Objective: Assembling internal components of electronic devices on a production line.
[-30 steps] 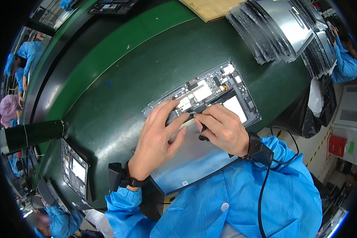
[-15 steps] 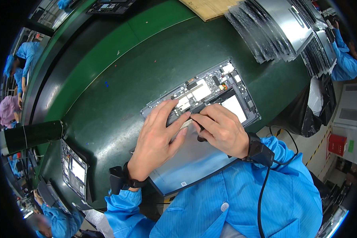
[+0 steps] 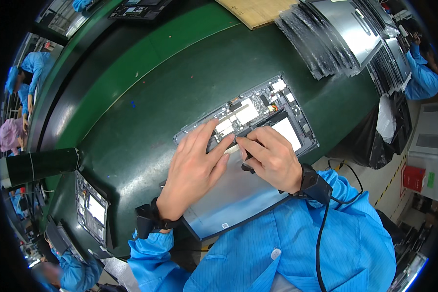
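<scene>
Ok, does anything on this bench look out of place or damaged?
Only small stray bits: blue specks and a red speck on the green bench, apart from the open laptop. They look like litter, too small to identify. No laptop damage shows, though the left hand and right hand cover part of it.

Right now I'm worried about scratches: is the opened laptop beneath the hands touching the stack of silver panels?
Apart. The head view shows green tabletop between the opened laptop and the stack of silver panels.
</scene>
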A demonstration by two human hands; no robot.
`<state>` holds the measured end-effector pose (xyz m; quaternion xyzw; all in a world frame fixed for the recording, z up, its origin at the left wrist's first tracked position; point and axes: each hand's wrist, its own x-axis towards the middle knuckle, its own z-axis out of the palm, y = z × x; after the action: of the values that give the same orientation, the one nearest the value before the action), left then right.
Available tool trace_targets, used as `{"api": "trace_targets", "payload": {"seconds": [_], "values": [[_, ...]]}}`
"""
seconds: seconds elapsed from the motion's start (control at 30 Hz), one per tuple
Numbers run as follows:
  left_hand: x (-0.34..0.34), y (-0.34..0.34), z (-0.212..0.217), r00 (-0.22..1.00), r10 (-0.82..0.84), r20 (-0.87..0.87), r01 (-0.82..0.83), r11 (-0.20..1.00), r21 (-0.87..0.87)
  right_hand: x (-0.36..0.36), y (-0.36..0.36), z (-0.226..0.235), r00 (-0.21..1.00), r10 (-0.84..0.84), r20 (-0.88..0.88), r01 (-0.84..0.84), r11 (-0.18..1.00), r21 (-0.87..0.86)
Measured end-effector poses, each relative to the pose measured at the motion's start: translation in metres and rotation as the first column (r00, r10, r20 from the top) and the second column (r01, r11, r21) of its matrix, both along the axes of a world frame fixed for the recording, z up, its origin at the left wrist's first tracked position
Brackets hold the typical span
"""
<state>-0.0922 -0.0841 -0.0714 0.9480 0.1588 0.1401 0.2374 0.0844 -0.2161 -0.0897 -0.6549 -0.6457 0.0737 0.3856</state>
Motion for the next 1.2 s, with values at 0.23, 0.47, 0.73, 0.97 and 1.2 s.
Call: {"api": "trace_targets", "payload": {"seconds": [0.23,0.47,0.73,0.97,1.2], "values": [[-0.009,0.0,-0.004,0.999,0.002,0.041,-0.004,0.999,0.04,-0.004,0.006,-0.002,1.0,0.015,-0.003,-0.015,0.997,0.069],[-0.007,-0.005,-0.001,0.999,0.018,0.036,-0.017,0.999,-0.029,0.001,0.004,0.0,1.0,0.027,0.006,-0.028,0.998,0.055],[-0.006,-0.006,-0.004,0.999,0.019,0.038,-0.018,0.999,-0.028,0.011,0.005,-0.001,0.994,0.105,-0.009,-0.105,0.994,0.014],[-0.009,-0.006,-0.003,0.999,0.019,0.026,-0.017,0.998,-0.064,0.012,0.006,0.0,0.991,0.135,-0.016,-0.135,0.991,0.01],[-0.01,-0.007,-0.003,1.0,0.018,0.022,-0.016,0.997,-0.071,0.011,0.005,0.002,0.989,0.146,-0.024,-0.146,0.989,-0.017]]}}
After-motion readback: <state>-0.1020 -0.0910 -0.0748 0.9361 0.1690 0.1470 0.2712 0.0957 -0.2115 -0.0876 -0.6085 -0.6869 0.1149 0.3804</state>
